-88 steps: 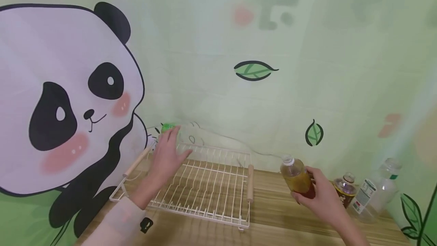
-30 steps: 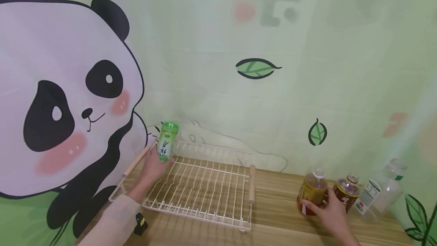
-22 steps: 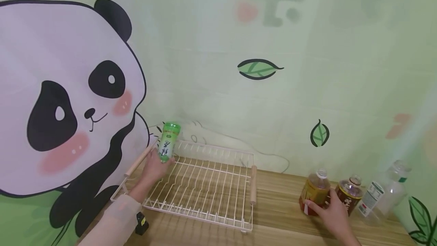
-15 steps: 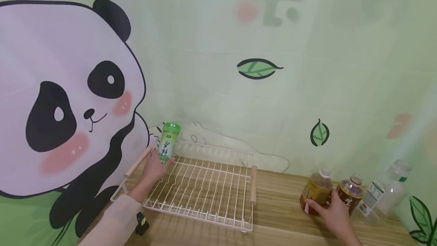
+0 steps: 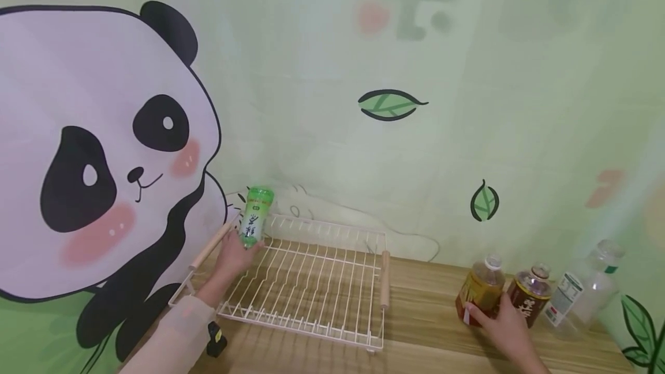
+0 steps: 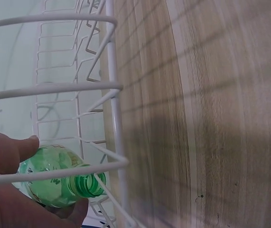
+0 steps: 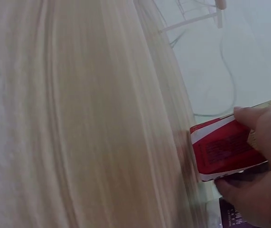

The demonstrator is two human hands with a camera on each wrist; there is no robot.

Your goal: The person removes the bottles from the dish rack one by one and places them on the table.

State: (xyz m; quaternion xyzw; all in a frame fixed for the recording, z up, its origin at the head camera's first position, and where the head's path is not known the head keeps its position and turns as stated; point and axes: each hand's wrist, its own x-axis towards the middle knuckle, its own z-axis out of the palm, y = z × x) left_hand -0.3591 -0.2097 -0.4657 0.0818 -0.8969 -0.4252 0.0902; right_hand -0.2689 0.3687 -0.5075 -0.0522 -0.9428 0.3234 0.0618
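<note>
My left hand (image 5: 234,255) holds a green-tea plastic bottle (image 5: 256,215) at the back left of the white wire dish rack (image 5: 306,325). The bottle is upside down; in the left wrist view, its uncapped green mouth (image 6: 91,184) points down among the wires. My right hand (image 5: 506,331) grips a bottle with a yellow and red label (image 5: 479,293), which stands on the table at the right. Its red lower label (image 7: 228,147) shows in the right wrist view, thumb on one side. Close beside it stands a dark-labelled bottle (image 5: 529,299).
A clear, white-labelled bottle (image 5: 587,293) stands at the far right. Wooden handles (image 5: 385,279) flank the rack. A small black object (image 5: 215,339) is at the left sleeve. A panda-printed cloth (image 5: 322,131) hangs behind the wooden table (image 5: 421,310).
Since the oldest frame, the right hand has lowered the yellow and red bottle beside the dark one. The left hand has moved lower on the green bottle. Hardly anything differs over the last second.
</note>
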